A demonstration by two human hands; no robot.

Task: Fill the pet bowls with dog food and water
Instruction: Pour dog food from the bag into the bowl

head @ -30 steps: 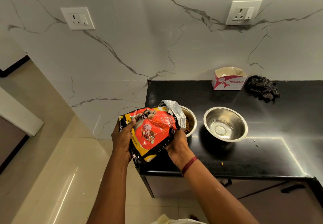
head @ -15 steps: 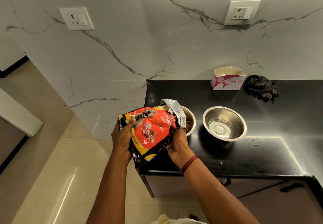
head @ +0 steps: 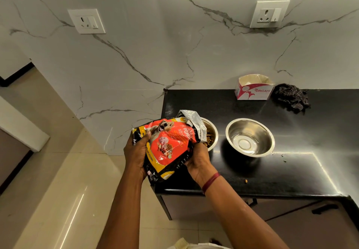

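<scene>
Bag (head: pixel 169 144) tilted, its silver mouth hanging over the first bowl (head: pixel 211 132), brown kibble showing inside! The left hand (head: pixel 136 151) grips the bag's side and the right hand (head: pixel 198 159) clutches it from beneath, fingers curled tight. The second bowl (head: pixel 250 137) sits just beside on the black counter (head: pixel 291 171). One stray pellet (head: pixel 246 180) lies near the front edge. A cardboard box (head: pixel 253 89) and a dark cloth (head: pixel 291 97) sit by the wall.

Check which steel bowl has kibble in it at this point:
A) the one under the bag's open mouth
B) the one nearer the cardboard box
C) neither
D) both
A: brown kibble shows inside the left bowl, just below the silver mouth of the dog food bag, while the right bowl shows no kibble.
</scene>
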